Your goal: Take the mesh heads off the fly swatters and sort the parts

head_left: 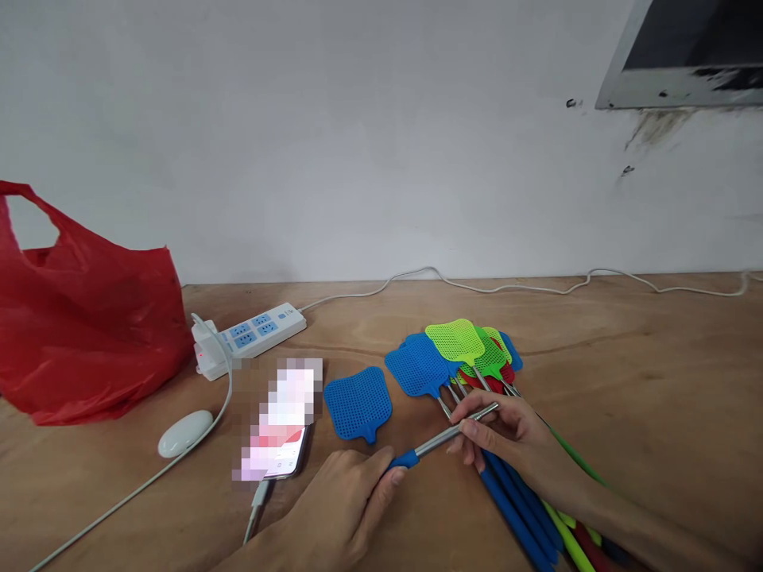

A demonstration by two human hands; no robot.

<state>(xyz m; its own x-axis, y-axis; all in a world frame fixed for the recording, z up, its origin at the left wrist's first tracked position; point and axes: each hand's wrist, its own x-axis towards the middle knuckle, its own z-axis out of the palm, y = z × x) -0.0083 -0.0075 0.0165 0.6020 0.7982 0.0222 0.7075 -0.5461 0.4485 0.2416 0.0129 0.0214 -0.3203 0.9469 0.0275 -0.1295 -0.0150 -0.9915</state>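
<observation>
A metal fly swatter rod with a blue grip [406, 459] is held between my two hands. My left hand [342, 492] is closed around the blue grip. With thumb and fingers my right hand [501, 433] pinches the silver rod [439, 439] near its far end, which carries no swatter head. Just beyond my left hand, a loose blue swatter head [358, 403] lies flat on the table. Behind and under my right hand is a pile of fly swatters [456, 342] with blue, yellow, green and red heads; their handles [518, 508] stretch toward the front edge.
A red plastic bag [89, 318] stands at the left on the wooden table [656, 381]. A white power strip [256, 338] lies beside it, its cord [513, 287] running along the wall. A lit, partly blurred phone [286, 445] on a cable and a white oval object [185, 434] are nearby.
</observation>
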